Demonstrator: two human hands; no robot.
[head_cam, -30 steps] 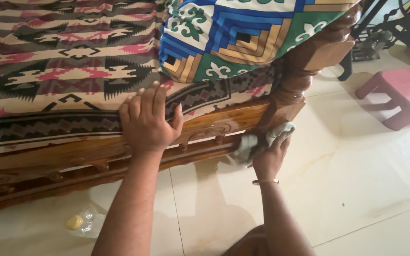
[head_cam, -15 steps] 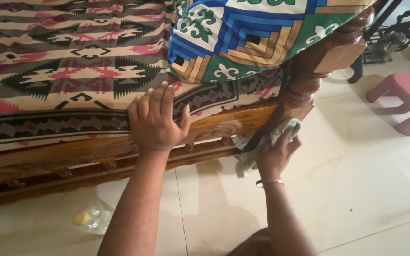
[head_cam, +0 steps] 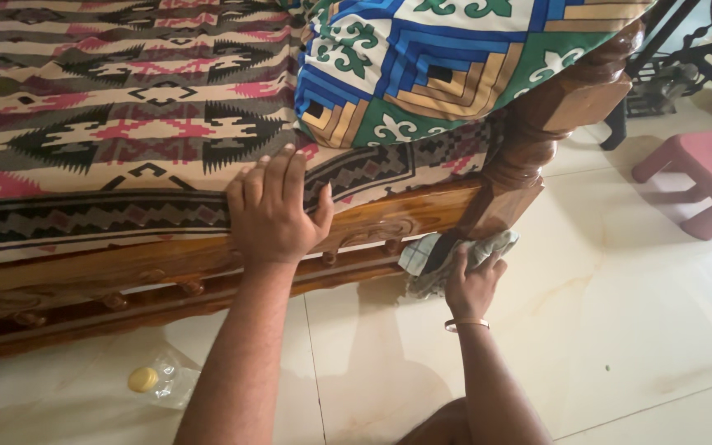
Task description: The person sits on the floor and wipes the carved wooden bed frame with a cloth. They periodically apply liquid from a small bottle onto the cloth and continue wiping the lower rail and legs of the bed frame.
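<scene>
The cloth (head_cam: 447, 255) has dropped from the corner post to the foot of the bed frame (head_cam: 125, 268), lower centre-right, right hand (head_cam: 471, 284) fingers closed on it. Left hand (head_cam: 274, 210) stays flat, fingers spread, on the rail, so wiping has moved lower.

The bed (head_cam: 166, 272) runs across the top left, its rail along the near edge and its corner post (head_cam: 529, 156) at the right. A pillow (head_cam: 447, 66) lies on the bed by that post. The left hand (head_cam: 274, 214) rests flat on the rail. The right hand (head_cam: 471, 284) presses a cloth (head_cam: 426, 255) low against the post, apparently touching the floor (head_cam: 620, 330). A stool (head_cam: 702, 173) stands far right; a bottle (head_cam: 158, 379) lies on the floor below the rail.
</scene>
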